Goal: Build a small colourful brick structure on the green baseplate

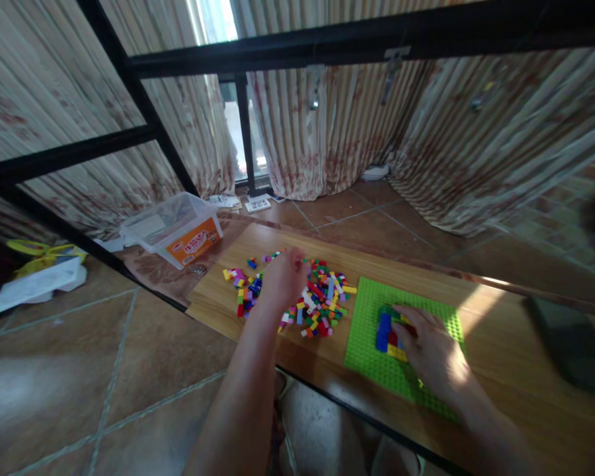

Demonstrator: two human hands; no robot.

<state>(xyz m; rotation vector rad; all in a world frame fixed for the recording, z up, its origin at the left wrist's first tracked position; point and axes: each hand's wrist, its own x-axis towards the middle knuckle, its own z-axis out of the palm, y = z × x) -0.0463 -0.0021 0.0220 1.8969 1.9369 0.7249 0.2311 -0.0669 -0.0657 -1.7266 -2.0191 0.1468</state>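
A flat green plate (371, 357) with tiny bumps lies on the wooden surface (500, 337). Its long side runs away from the person, tilted a bit to the right. The right hand (429, 347) rests on it, fingers curled at a small block stack (389, 330) of blue, red and yellow. The left hand (283, 276) sits curled in the pile of colorful blocks (322, 301); I cannot tell if it holds one.

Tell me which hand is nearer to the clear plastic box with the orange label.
Left. The left hand is in the loose brick pile, a short way right of the clear plastic box. The right hand rests on the green baseplate, farther off, beyond the pile.
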